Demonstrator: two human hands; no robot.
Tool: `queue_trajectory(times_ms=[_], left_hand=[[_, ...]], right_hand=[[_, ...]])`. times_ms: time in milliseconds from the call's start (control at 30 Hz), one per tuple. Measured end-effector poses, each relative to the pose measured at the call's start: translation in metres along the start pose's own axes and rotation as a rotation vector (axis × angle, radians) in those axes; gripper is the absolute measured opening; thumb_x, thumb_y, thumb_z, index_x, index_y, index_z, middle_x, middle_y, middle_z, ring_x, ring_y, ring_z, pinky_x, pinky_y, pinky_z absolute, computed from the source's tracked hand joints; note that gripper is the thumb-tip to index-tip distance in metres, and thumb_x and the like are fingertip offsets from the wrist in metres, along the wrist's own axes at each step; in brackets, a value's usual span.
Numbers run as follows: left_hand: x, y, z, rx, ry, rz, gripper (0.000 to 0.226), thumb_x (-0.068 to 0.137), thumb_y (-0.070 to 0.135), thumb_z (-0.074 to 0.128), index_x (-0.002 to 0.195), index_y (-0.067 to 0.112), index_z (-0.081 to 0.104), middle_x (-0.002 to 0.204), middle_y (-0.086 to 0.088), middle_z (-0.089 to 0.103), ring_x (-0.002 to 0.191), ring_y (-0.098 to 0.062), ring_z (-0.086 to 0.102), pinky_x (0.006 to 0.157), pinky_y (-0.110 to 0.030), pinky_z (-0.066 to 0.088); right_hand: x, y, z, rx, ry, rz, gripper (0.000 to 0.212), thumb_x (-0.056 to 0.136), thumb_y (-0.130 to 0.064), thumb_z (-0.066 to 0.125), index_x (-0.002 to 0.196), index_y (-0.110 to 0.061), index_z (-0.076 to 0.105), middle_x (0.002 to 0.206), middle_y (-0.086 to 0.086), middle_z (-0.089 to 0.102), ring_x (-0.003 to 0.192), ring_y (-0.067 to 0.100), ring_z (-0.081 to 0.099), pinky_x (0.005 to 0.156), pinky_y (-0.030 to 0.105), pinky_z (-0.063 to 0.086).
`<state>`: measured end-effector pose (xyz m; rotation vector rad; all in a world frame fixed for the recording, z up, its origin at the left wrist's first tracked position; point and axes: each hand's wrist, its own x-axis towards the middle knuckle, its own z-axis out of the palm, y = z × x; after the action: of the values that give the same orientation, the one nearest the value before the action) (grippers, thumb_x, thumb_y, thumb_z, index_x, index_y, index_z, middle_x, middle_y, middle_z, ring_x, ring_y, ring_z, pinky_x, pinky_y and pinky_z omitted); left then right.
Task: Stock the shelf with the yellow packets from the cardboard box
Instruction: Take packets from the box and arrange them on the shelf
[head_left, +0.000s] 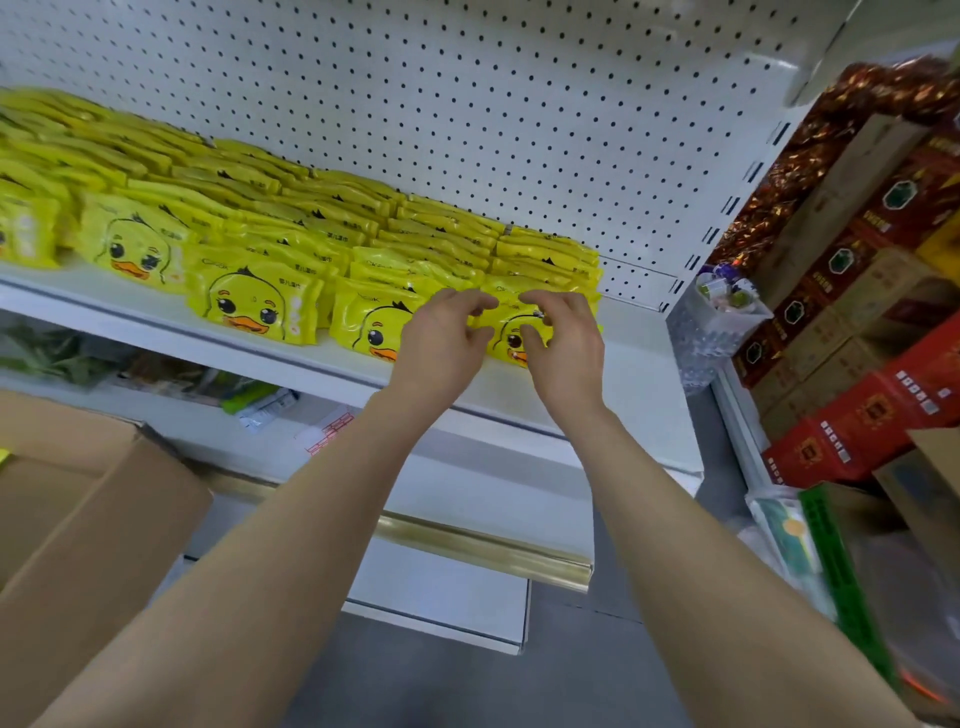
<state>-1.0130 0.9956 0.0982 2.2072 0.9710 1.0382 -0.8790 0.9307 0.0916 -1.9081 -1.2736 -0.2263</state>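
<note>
Both reaching up to the white shelf (332, 358): left hand (441, 338) and right hand (563, 343), fingers curling onto the top edge of the front yellow packet (511, 332), pinching it upright at the row's right end. More yellow packets (249, 306) standing left of the fingers; cardboard box (78, 499) sitting lower left.

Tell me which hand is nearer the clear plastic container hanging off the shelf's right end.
Right. The right hand is on the rightmost duck packet, nearer the clear plastic container; the left hand sits farther left.
</note>
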Motion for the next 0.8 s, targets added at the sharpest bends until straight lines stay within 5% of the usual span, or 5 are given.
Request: queue_trajectory(times_ms=[500,800], left_hand=[[-0.111,-0.21,-0.245,0.185,-0.025,-0.15,0.02,0.088,0.017,0.061,0.106,0.02,0.067,0.096,0.002,0.064,0.081,-0.015,0.059,0.065,-0.021,0.037],[-0.213,-0.332,-0.376,0.339,-0.069,-0.398,0.014,0.081,0.019,0.066,0.092,0.026,0.069,0.085,0.007,0.067,0.079,-0.018,0.064,0.066,-0.029,0.046]], right_hand=[[-0.129,-0.242,0.191,0.19,-0.149,-0.042,0.024,0.084,-0.01,0.059,0.101,-0.023,0.07,0.099,-0.003,0.062,0.094,0.02,0.058,0.079,0.032,0.046],[-0.213,-0.372,0.302,0.155,-0.581,-0.147,0.02,0.087,-0.013,0.061,0.094,-0.028,0.072,0.093,-0.008,0.064,0.085,0.01,0.057,0.07,0.03,0.046]])
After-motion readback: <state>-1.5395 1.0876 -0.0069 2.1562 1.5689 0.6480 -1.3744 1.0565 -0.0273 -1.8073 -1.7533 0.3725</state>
